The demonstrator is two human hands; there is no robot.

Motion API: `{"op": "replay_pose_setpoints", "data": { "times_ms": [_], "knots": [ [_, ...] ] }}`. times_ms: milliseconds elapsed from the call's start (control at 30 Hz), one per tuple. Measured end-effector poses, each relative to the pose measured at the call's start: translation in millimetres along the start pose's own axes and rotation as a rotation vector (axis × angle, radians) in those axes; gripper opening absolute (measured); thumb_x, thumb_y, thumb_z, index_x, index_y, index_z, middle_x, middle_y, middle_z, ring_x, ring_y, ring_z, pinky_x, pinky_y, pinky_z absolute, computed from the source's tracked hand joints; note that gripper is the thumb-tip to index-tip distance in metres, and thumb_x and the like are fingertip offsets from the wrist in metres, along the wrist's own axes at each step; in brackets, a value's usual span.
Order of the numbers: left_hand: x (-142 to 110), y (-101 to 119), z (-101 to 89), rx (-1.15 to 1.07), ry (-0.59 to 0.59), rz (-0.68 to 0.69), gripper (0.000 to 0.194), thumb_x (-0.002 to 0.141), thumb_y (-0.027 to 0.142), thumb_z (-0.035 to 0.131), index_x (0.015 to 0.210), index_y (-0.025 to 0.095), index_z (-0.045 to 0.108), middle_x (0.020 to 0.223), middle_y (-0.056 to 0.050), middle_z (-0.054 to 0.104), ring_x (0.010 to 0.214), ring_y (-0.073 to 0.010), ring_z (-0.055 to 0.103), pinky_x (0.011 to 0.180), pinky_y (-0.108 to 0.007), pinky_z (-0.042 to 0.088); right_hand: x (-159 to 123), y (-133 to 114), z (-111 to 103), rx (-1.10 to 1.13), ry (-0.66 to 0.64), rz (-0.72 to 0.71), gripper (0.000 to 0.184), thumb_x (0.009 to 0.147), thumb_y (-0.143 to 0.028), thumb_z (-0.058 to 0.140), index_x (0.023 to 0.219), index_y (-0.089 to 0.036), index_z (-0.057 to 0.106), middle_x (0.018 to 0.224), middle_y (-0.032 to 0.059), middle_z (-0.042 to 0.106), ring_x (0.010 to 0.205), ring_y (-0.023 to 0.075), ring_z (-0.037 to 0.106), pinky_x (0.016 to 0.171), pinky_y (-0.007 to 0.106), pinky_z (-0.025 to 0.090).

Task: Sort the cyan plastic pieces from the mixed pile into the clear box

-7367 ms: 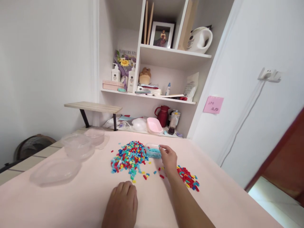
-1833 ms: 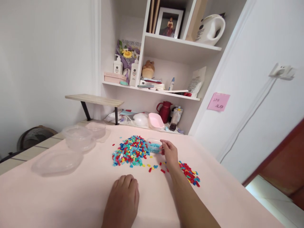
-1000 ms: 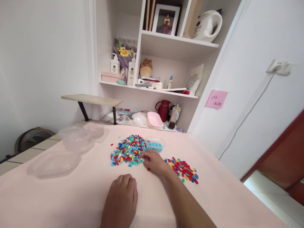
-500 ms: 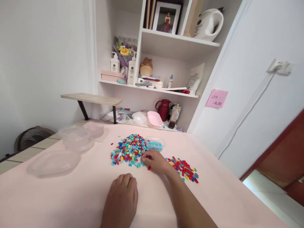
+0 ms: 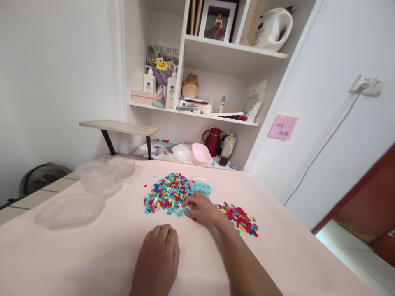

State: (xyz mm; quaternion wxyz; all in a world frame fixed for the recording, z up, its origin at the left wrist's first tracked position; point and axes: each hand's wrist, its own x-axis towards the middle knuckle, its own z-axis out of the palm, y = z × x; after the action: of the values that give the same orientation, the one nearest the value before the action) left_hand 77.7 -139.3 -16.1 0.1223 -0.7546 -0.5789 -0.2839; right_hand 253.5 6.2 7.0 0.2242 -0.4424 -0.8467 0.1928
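My right hand [image 5: 202, 209] is at the near right edge of a mixed pile of small coloured bricks [image 5: 169, 191], thumb and forefinger apart over a few bricks. No brick shows gripped between them. Just beyond it stands a small clear tub [image 5: 202, 186] holding light blue bricks. A second, mostly red group of bricks [image 5: 239, 218] lies right of my wrist. My left hand [image 5: 159, 257] rests back up on the table in front of the pile, fingers bent and together; its underside is hidden, and nothing shows in it.
Clear plastic containers [image 5: 95, 176] and a clear lid-like piece [image 5: 69, 211] lie on the left of the pink tabletop [image 5: 117, 255]. At the back are a pink dish [image 5: 201, 154], a red jug [image 5: 212, 142], a bottle [image 5: 226, 151] and a small raised wooden shelf [image 5: 119, 127].
My right thumb and forefinger have spread wider apart at the pile's edge, and the hand has shifted slightly. My left hand has stayed in place.
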Motion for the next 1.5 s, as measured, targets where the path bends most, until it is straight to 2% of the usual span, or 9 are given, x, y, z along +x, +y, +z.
{"op": "replay_pose_setpoints", "data": {
  "times_ms": [333, 467, 633, 733, 833, 933, 1167, 1333, 1500],
  "knots": [
    [-1, 1, 0.2, -0.023, -0.025, -0.014, 0.023, 0.093, 0.013, 0.039, 0.089, 0.024, 0.059, 0.090, 0.000, 0.064, 0.085, -0.0196, 0.059, 0.077, -0.038, 0.043, 1, 4, 2, 0.159, 0.038, -0.018, 0.019, 0.071, -0.022, 0.074, 0.089, -0.028, 0.079, 0.089, 0.0025, 0.061, 0.082, 0.0179, 0.058, 0.073, 0.028, 0.047],
    [-1, 1, 0.1, -0.031, -0.038, -0.033, 0.024, 0.093, 0.013, 0.039, 0.088, 0.024, 0.060, 0.091, -0.001, 0.064, 0.086, -0.0198, 0.059, 0.077, -0.038, 0.043, 5, 2, 0, 0.248, 0.263, -0.021, 0.017, 0.077, -0.035, 0.070, 0.087, -0.024, 0.079, 0.075, 0.0013, 0.059, 0.068, 0.0157, 0.055, 0.065, 0.027, 0.045],
    [-1, 2, -0.5, -0.049, -0.075, -0.060, 0.027, 0.093, 0.012, 0.037, 0.089, 0.024, 0.061, 0.091, -0.001, 0.064, 0.087, -0.0208, 0.059, 0.078, -0.039, 0.044, 8, 5, -10, 0.484, 0.587, 0.176, 0.036, 0.084, -0.047, 0.059, 0.104, -0.021, 0.074, 0.053, -0.0047, 0.051, 0.046, 0.0128, 0.047, 0.051, 0.026, 0.040],
    [-1, 2, -1.0, -0.052, -0.078, -0.064, 0.027, 0.093, 0.012, 0.037, 0.089, 0.024, 0.061, 0.091, -0.001, 0.064, 0.087, -0.0206, 0.059, 0.078, -0.039, 0.044, 9, 13, -14, 0.601, 0.682, 0.222, 0.043, 0.084, -0.050, 0.058, 0.110, -0.019, 0.071, 0.061, -0.0015, 0.062, 0.048, 0.0150, 0.056, 0.055, 0.029, 0.046],
    [-1, 1, -0.9, -0.051, -0.067, -0.055, 0.027, 0.093, 0.012, 0.037, 0.088, 0.024, 0.061, 0.091, -0.001, 0.064, 0.086, -0.0200, 0.059, 0.078, -0.038, 0.044, 10, 22, -15, 0.651, 0.712, 0.217, 0.048, 0.082, -0.049, 0.059, 0.116, -0.018, 0.068, 0.086, 0.0059, 0.073, 0.061, 0.0179, 0.065, 0.064, 0.032, 0.050],
    [-2, 1, -0.5, -0.052, -0.056, -0.057, 0.026, 0.093, 0.012, 0.037, 0.089, 0.024, 0.061, 0.091, -0.001, 0.064, 0.087, -0.0198, 0.059, 0.078, -0.038, 0.043, 10, 25, -15, 0.694, 0.703, 0.209, 0.051, 0.081, -0.048, 0.058, 0.121, -0.019, 0.065, 0.100, 0.0089, 0.073, 0.068, 0.0187, 0.067, 0.067, 0.033, 0.051],
    [-2, 3, -1.8, -0.031, -0.041, -0.047, 0.025, 0.092, 0.011, 0.039, 0.088, 0.023, 0.060, 0.090, -0.001, 0.064, 0.086, -0.0190, 0.059, 0.078, -0.037, 0.043, 8, 13, -15, 0.663, 0.656, 0.165, 0.045, 0.084, -0.050, 0.054, 0.110, -0.016, 0.068, 0.076, 0.0026, 0.066, 0.054, 0.0147, 0.058, 0.059, 0.030, 0.049],
    [-1, 3, -3.1, -0.023, -0.047, -0.043, 0.025, 0.092, 0.011, 0.039, 0.086, 0.023, 0.060, 0.089, -0.001, 0.063, 0.085, -0.0187, 0.058, 0.077, -0.036, 0.042, 6, 1, -10, 0.472, 0.445, 0.033, 0.030, 0.086, -0.042, 0.055, 0.096, -0.020, 0.073, 0.078, 0.0033, 0.070, 0.067, 0.0176, 0.063, 0.068, 0.031, 0.050],
    [0, 3, -2.7, -0.024, -0.060, -0.053, 0.025, 0.093, 0.012, 0.038, 0.087, 0.023, 0.060, 0.089, -0.001, 0.063, 0.085, -0.0190, 0.058, 0.076, -0.037, 0.042, 2, -10, -3, 0.204, 0.124, -0.149, 0.016, 0.084, -0.024, 0.061, 0.088, -0.023, 0.077, 0.090, 0.0036, 0.074, 0.087, 0.0201, 0.064, 0.081, 0.031, 0.047]
  ]
}}
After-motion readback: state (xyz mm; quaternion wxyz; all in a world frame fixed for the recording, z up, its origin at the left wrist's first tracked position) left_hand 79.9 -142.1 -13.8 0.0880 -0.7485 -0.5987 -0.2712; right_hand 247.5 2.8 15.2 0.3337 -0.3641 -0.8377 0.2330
